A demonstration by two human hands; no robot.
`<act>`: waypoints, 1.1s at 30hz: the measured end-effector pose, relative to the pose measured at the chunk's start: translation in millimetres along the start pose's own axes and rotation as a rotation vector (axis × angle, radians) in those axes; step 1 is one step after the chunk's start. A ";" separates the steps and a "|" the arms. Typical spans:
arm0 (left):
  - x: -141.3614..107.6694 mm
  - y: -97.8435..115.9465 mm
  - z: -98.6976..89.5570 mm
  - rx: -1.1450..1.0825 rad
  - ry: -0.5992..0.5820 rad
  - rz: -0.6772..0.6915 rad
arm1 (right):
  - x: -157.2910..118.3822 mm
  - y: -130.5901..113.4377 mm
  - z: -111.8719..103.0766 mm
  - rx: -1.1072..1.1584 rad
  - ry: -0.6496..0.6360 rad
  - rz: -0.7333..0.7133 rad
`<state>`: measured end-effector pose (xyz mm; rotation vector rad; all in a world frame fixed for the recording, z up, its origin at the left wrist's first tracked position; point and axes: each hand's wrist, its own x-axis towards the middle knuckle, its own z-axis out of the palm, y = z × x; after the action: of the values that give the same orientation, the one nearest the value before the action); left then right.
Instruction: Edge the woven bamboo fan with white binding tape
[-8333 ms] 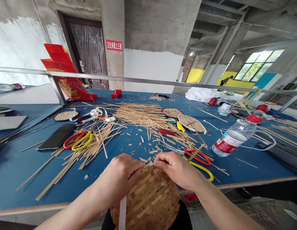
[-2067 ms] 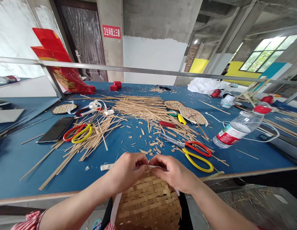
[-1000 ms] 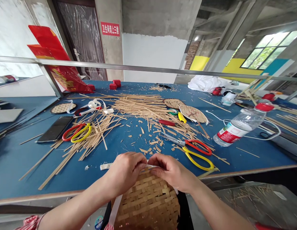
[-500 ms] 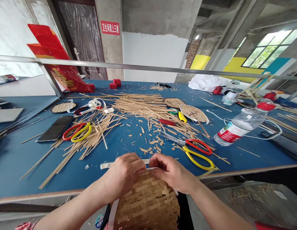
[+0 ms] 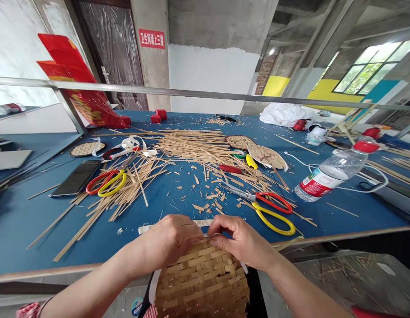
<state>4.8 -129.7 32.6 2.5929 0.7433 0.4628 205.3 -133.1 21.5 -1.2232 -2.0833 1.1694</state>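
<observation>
A woven bamboo piece (image 5: 203, 280) lies tilted between my forearms, below the table's front edge, with white strip (image 5: 154, 285) along its left side. My left hand (image 5: 174, 236) is closed on the top edge of the weave, its fingertips partly hidden. Just to the right, my right hand (image 5: 233, 238) pinches the same edge between thumb and fingers. Behind my hands a pale strip (image 5: 145, 229) rests flat on the blue table (image 5: 92, 238).
Scissors (image 5: 271, 212) lie at right and another pair (image 5: 108, 179) at left, beside a phone (image 5: 75, 177). Bamboo strips (image 5: 191, 143) cover the middle. A tilted plastic bottle (image 5: 335, 172) is at right, near small woven pieces (image 5: 267, 157). A metal bar (image 5: 205, 92) crosses behind.
My left hand has shifted slightly left and down along the top edge. The woven piece has moved slightly down. My right hand has barely moved and keeps its pinch.
</observation>
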 end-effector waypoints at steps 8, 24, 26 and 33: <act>2.8 3.9 -8.8 -0.201 -0.036 -0.218 | -0.9 -5.1 -3.6 -0.069 0.020 -0.099; 29.5 6.9 -2.7 -0.253 -0.111 -0.484 | -5.2 -6.9 -6.4 -0.119 0.030 -0.087; 28.3 8.8 -3.9 -0.237 -0.123 -0.470 | -5.7 -8.2 -8.3 -0.087 0.004 -0.045; 26.0 12.7 -0.5 -0.188 -0.102 -0.411 | -3.1 -7.9 -10.2 -0.224 -0.038 0.030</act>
<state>30.9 -124.8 44.0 2.1941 1.1055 0.2567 210.5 -133.2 33.8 -1.3458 -2.2803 0.9993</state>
